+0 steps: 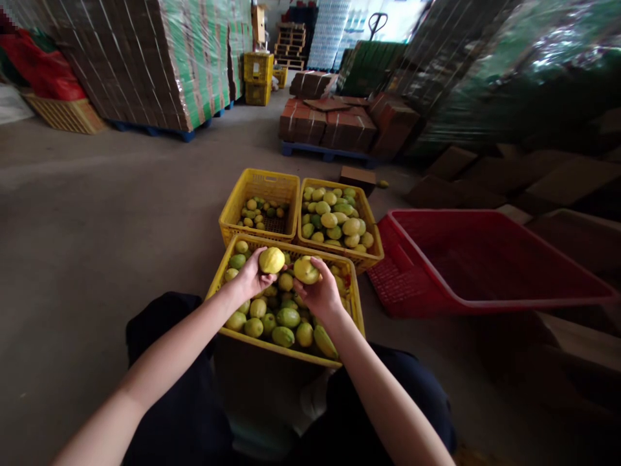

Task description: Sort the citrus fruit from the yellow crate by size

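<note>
My left hand [253, 272] is closed around a yellow lemon [272, 260]. Just to its right, my right hand [324, 291] grips a second lemon [306, 270], yellow with a greenish tint. Both are held above the near yellow crate [286, 353], which is filled with green and yellow lemons [288, 317]. Behind it on the left, another yellow crate [228, 217] has a few small lemons at its bottom. To the right of that one, a third yellow crate [371, 249] is heaped with larger lemons [332, 220].
A large red crate [402, 278] stands to the right. Flattened cardboard [451, 162] lies behind it. Farther back, bundled cardboard [327, 126] sits on a blue pallet [320, 153]. Tall wrapped stacks [194, 65] rise at the left. Grey concrete floor [121, 194] extends on the left.
</note>
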A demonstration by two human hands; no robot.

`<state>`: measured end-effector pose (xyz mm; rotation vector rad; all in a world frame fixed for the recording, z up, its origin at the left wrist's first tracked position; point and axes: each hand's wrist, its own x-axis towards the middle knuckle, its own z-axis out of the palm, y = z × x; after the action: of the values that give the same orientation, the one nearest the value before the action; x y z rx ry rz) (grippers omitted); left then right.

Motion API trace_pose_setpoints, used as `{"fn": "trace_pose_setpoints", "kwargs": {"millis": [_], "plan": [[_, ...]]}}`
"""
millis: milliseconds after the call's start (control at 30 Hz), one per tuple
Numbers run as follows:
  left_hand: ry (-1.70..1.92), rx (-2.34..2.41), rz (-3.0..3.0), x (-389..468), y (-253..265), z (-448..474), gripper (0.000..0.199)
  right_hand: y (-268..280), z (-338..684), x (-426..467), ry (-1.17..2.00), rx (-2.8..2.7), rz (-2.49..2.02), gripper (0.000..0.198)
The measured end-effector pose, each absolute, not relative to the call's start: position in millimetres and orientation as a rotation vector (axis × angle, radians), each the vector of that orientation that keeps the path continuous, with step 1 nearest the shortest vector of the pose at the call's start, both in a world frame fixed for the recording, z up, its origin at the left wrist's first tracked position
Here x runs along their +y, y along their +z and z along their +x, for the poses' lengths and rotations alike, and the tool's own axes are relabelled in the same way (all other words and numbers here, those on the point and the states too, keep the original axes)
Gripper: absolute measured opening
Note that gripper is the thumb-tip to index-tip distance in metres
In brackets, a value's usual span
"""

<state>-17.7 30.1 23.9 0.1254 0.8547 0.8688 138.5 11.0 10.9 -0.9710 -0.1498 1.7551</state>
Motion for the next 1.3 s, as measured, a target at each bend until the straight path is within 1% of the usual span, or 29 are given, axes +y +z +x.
{"fn": "trace_pose_setpoints", "kwargs": {"millis": [200, 267, 400, 500, 567, 700, 767, 900, 1000, 1100, 1200, 1300], "plan": [[1.0, 0.758, 0.222, 32, 22, -17, 0.031, 11, 137, 12, 1.7, -0.281, -0.883, 0.018], [0.979, 0.688, 0.264, 31, 24, -19, 0.033, 14, 137, 12, 1.738, -0.287, -0.879, 0.023], [0.971, 0.658, 0.35, 28, 27, -23, 0.039, 16, 138, 11, 1.821, -0.316, -0.884, 0.044], [0.984, 0.686, 0.274, 26, 25, -21, 0.039, 11, 140, 12, 1.808, -0.387, -0.907, 0.049], [1.046, 0.685, 0.1, 26, 21, -19, 0.034, 5, 139, 15, 1.71, -0.461, -0.971, 0.049], [1.158, 0.685, -0.152, 22, 10, -9, 0.022, -10, 134, 16, 1.358, -0.677, -1.127, 0.053], [1.153, 0.69, -0.137, 18, 6, -3, 0.018, -17, 128, 11, 1.169, -0.884, -1.18, 0.057], [1.138, 0.744, -0.038, 9, 0, 8, 0.006, -30, 114, -9, 0.807, -1.472, -1.196, 0.063], [1.16, 0.775, 0.033, 6, -2, 8, 0.014, -34, 109, -20, 0.634, -1.753, -1.145, 0.057], [1.123, 0.736, 0.09, 10, 0, 1, 0.021, -30, 110, -23, 0.495, -1.866, -1.09, 0.052], [1.112, 0.697, 0.14, 19, 6, -5, 0.028, -23, 114, -24, 0.441, -1.909, -1.003, 0.053], [1.081, 0.684, 0.179, 30, 14, -10, 0.03, -14, 117, -25, 0.442, -1.846, -0.944, 0.056]]}}
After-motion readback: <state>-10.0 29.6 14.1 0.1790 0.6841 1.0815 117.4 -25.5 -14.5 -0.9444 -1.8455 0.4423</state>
